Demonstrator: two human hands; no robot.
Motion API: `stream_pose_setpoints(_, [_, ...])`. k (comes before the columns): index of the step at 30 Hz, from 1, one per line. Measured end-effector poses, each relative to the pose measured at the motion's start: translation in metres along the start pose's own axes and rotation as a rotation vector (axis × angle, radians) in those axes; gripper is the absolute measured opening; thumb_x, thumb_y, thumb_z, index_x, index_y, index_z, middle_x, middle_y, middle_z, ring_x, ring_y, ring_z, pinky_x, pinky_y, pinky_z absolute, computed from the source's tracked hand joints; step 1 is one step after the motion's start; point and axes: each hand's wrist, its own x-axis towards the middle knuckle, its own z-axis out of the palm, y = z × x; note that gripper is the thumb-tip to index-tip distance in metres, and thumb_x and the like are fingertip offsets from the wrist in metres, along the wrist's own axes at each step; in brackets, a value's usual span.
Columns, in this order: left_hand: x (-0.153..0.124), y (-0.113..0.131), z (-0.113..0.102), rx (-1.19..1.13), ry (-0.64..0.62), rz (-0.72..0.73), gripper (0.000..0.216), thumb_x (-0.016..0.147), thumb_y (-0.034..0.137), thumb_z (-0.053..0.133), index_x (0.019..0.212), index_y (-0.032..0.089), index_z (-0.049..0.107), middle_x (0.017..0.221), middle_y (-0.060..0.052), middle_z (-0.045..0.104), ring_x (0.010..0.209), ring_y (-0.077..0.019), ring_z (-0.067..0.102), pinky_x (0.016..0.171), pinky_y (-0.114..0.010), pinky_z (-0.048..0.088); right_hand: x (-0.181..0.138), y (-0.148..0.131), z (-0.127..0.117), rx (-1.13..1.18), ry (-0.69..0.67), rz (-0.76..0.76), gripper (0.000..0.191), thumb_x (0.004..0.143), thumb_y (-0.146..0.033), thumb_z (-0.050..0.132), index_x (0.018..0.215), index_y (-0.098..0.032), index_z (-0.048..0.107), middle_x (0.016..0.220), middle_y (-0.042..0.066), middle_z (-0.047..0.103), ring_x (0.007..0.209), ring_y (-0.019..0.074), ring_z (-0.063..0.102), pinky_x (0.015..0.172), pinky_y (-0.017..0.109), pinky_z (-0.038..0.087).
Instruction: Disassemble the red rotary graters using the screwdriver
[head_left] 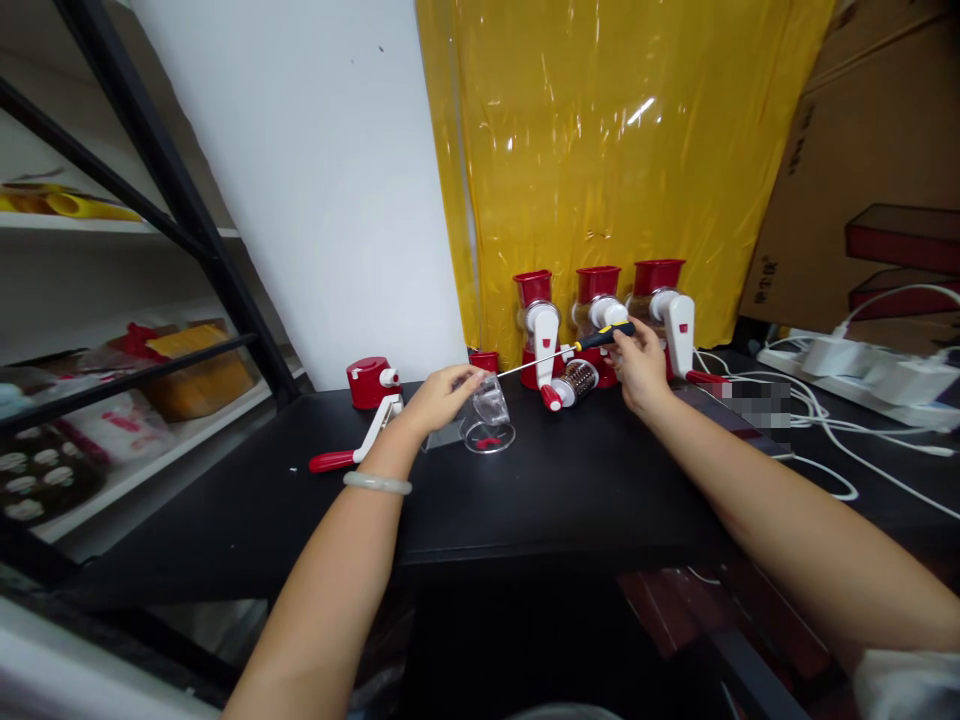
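Observation:
My left hand is closed on a clear plastic part, holding it just over the black table. In my right hand, the fingers are wrapped round the black and yellow handle of a screwdriver. Its thin metal shaft points left, and the tip reaches the clear part near my left fingers; whether it touches is too small to tell. Beneath lies a round clear disc with a red piece on it. A metal grater drum rests on the table between my hands.
Three red and white rotary graters stand at the back. To the left are a red base and a white crank with a red handle. White cables, a dark flat device and a power strip lie right.

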Motion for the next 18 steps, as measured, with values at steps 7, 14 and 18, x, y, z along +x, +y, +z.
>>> stream_pose_setpoints(7, [-0.0006, 0.0015, -0.0005, -0.013, 0.003, 0.001, 0.048, 0.094, 0.057, 0.043, 0.107, 0.019, 0.071, 0.111, -0.008, 0.073, 0.103, -0.0251, 0.065, 0.095, -0.039, 0.047, 0.0019, 0.0031, -0.0014, -0.026, 0.005, -0.026, 0.048, 0.069, -0.032, 0.072, 0.113, -0.025, 0.056, 0.099, 0.0, 0.065, 0.07, 0.0102, 0.064, 0.051, 0.019, 0.051])
stream_pose_setpoints(14, [-0.0001, 0.0009, -0.0001, 0.009, -0.004, -0.002, 0.048, 0.095, 0.057, 0.042, 0.107, 0.019, 0.07, 0.112, -0.007, 0.073, 0.102, -0.0249, 0.065, 0.093, -0.038, 0.047, 0.0023, 0.0036, -0.0015, -0.022, 0.016, -0.018, 0.047, 0.069, -0.029, 0.069, 0.114, -0.025, 0.056, 0.096, 0.0, 0.065, 0.069, 0.01, 0.064, 0.054, 0.02, 0.052])
stream_pose_setpoints(18, [-0.0003, 0.0011, -0.0002, 0.002, 0.002, 0.002, 0.048, 0.095, 0.056, 0.042, 0.107, 0.018, 0.07, 0.112, -0.008, 0.073, 0.104, -0.0247, 0.065, 0.094, -0.037, 0.047, 0.0028, 0.0049, -0.0016, -0.038, 0.008, -0.028, 0.047, 0.07, -0.03, 0.069, 0.115, -0.024, 0.056, 0.098, 0.001, 0.065, 0.071, 0.0109, 0.064, 0.054, 0.021, 0.052])
